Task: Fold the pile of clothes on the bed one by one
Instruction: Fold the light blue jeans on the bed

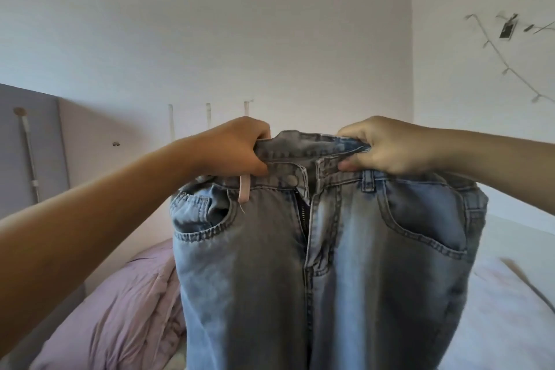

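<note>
**Blue jeans held up by the waist**

A person holds a pair of light blue jeans (324, 249) up in the air with both hands. The jeans hang straight down in front of the camera, with the front side facing us. The top button is undone and the zip is partly open.

The left hand (240, 149) grips the waistband on the left side. Its fingers are curled tight around the cloth. A thin pink strap (244, 191) hangs down from under this hand, in front of the left pocket.

The right hand (387, 146) grips the waistband on the right side, close to the button flap. Its fingers curl over the top of the band and the thumb presses from the front, so it pinches the cloth.

Both arms reach forward, and the hands are near each other with the middle of the waistband between them.

Behind the jeans is the bed (504, 318) with a white sheet on the right. A crumpled pink blanket (129, 309) lies on the left side of the bed. A grey headboard (33, 141) stands at the far left. On the right wall there is a string of small lights (507, 69) with a little photo (508, 28) clipped to it
</note>
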`<state>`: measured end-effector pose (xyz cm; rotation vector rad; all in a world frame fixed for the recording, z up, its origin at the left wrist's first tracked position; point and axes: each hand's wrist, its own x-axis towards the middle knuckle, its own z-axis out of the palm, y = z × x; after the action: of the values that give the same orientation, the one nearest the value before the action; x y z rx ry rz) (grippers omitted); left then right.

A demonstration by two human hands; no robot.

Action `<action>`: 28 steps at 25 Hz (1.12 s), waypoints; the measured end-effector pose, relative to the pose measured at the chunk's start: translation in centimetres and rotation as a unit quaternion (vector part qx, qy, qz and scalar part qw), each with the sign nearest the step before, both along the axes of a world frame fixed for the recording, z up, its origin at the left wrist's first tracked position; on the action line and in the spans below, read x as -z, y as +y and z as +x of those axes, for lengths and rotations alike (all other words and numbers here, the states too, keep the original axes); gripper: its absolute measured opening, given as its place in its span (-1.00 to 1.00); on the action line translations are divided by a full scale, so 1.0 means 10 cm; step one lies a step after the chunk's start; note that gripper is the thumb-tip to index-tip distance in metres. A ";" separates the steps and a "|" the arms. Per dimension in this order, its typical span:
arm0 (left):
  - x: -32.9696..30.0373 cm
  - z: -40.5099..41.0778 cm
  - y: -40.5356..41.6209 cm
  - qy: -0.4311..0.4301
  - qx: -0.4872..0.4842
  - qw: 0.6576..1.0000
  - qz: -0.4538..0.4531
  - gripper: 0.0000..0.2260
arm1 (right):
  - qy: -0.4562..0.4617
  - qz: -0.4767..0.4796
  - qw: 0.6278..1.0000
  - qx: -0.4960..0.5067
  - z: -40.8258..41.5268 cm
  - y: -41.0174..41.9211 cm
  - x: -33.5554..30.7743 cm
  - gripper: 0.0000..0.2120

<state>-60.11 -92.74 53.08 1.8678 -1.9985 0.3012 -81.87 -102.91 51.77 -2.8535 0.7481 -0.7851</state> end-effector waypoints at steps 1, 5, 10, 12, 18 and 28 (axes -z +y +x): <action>0.01 -0.02 0.00 0.022 0.012 1.000 0.008 -0.79 | -0.014 0.026 0.999 -0.019 0.00 0.02 0.00 -0.86; 0.13 -0.06 0.02 0.197 0.109 0.974 0.035 -0.82 | -0.093 0.140 0.982 -0.090 -0.04 0.06 0.06 -0.85; 0.37 -0.03 0.08 0.280 0.203 0.915 0.209 -0.28 | -0.137 0.305 0.928 -0.162 -0.05 0.10 0.36 -0.89; 0.51 -0.05 0.05 0.236 0.185 0.925 0.234 -0.35 | -0.141 0.332 0.918 -0.167 -0.05 0.10 0.49 -0.93; 1.03 -0.11 -0.06 0.318 0.102 0.925 0.184 -0.65 | -0.156 0.378 0.898 -0.160 -0.09 -0.01 0.99 -0.83; 2.85 -0.35 0.05 0.642 0.111 0.703 0.283 -0.79 | -0.138 0.505 0.844 -0.119 -0.15 -0.04 2.60 -0.66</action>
<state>-63.62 -92.21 24.57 1.2873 -1.2082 -1.4446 -83.35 -103.26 25.80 -1.7789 0.5134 -0.5077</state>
